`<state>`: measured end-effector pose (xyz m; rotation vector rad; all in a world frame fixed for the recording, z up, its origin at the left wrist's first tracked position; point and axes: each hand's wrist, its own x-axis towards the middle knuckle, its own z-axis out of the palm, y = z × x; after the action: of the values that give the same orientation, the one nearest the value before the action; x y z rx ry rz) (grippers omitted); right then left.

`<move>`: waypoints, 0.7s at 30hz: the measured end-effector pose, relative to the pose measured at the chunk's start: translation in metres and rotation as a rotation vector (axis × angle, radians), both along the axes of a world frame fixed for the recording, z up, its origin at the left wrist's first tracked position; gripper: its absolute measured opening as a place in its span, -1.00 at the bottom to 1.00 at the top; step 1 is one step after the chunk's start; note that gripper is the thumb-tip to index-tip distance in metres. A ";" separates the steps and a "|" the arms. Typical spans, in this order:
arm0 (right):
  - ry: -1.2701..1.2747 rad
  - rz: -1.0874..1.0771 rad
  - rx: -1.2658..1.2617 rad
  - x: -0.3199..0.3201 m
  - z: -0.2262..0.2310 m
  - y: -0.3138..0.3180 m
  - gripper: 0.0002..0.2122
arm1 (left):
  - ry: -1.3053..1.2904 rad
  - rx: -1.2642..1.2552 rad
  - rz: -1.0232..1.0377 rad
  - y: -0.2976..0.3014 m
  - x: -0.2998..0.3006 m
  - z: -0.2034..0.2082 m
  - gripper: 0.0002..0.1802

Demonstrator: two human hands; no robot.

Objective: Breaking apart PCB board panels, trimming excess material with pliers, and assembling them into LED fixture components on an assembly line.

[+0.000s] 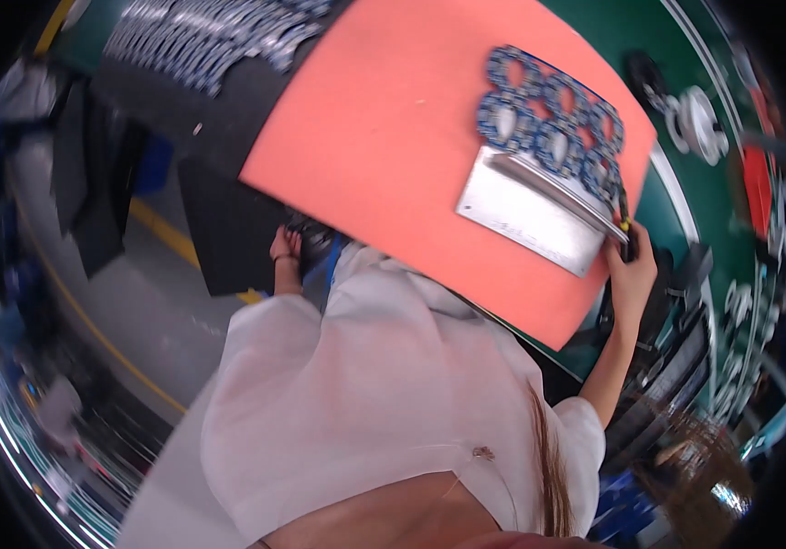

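Note:
At the right edge of an orange-pink mat (pixel 365 119), my right hand (pixel 632 272) is closed around a slim dark pen-like tool (pixel 629 240) with a yellow band; its exact kind is unclear. Beside that hand lies a silver metal plate (pixel 530 215) with a raised bar along its far side. A panel of blue ring-shaped circuit boards (pixel 553 119) rests against the plate's far edge. My left hand (pixel 285 245) hangs low past the mat's near left edge, its fingers apart and nothing visible in them, close to some dark blurred items (pixel 315 240).
Rows of similar boards (pixel 201 41) lie on a black surface (pixel 150 101) at the far left. A white spool (pixel 699 123) stands on the green bench (pixel 663 55) at the right. Dark panels (pixel 224 229) stand left of the mat, above the grey floor (pixel 150 293).

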<state>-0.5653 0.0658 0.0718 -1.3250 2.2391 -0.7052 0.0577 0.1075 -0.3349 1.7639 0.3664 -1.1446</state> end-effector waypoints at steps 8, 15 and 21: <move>-0.008 -0.034 0.067 0.013 -0.010 -0.009 -0.70 | -0.008 0.128 0.080 0.011 -0.019 -0.009 -0.75; -0.100 -0.095 -0.120 0.010 -0.025 0.005 -0.71 | 0.077 0.242 -0.243 0.002 -0.016 0.012 -0.77; 0.332 -0.104 -0.124 0.037 -0.017 0.002 -0.71 | 0.061 0.235 -0.394 0.014 -0.007 0.014 -0.77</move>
<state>-0.5279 0.0681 0.0544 -1.4854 2.5775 -0.7141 0.0507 0.1212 -0.3211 2.0710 0.1980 -1.4835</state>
